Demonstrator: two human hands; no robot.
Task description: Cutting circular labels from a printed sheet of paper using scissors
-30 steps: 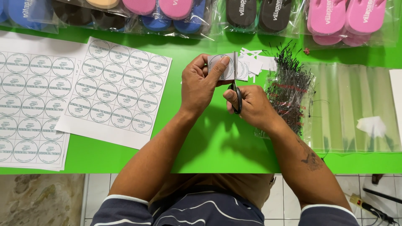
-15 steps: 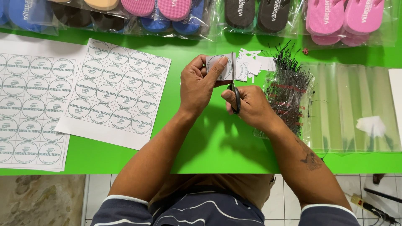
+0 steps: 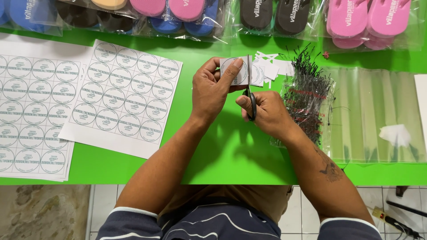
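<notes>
Pinching a small white paper strip of round printed labels (image 3: pixel 240 71) above the green table (image 3: pixel 222 151), the left hand (image 3: pixel 213 89) holds it upright; the right hand (image 3: pixel 267 113), fingers curled through black-handled scissors (image 3: pixel 250 95), cuts beside a bundle of black plastic tag pins (image 3: pixel 307 93).

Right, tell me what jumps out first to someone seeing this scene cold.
At the centre, the left hand pinches a small round-printed paper label while the right hand works black scissors into it, over a bright green table. Sheets of round labels lie left; bagged flip-flops line the far edge.
</notes>
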